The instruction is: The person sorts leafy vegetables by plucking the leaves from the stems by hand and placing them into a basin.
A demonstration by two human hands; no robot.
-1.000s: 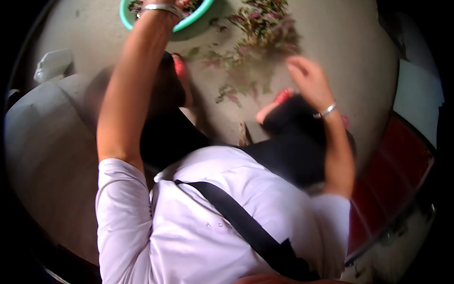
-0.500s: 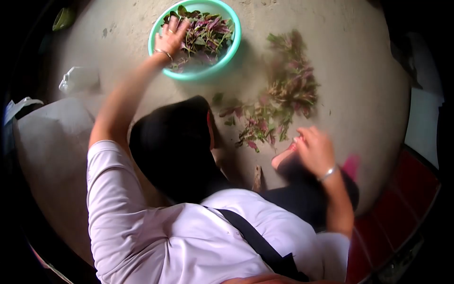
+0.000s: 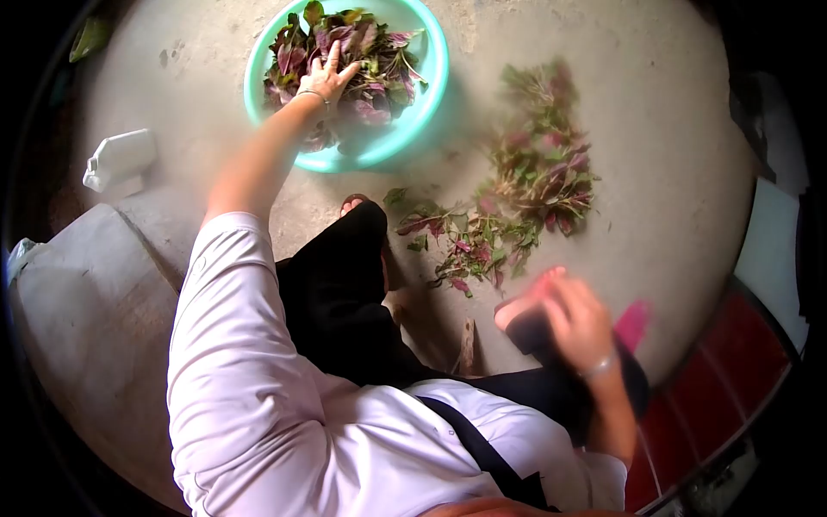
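In the head view, my left hand [image 3: 328, 82] reaches into a turquoise basin [image 3: 442, 73], fingers spread on a heap of purple-green leafy greens [image 3: 297, 60]. A silver bangle circles that wrist. My right hand [image 3: 579, 323] is beside my bare foot [image 3: 519, 308], over my bent leg. Motion smears its fingers, so I cannot make out whether they hold anything. Between the basin and my right hand, stemmed greens [image 3: 551, 177] lie on the floor, with loose leaves and trimmings [image 3: 474, 246] closer to me.
A white plastic container [image 3: 121, 159] lies on the floor at the left. A large pale board or sheet [image 3: 86, 302] fills the lower left. Red tiled surface [image 3: 711, 388] and a bright pink item [image 3: 633, 323] are at the right. A wooden piece [image 3: 467, 345] rests between my legs.
My left hand has moved slightly right and down over the greens, its fingers spreading. The basin appears lower and farther left as the view shifts. My right hand has moved slightly down.
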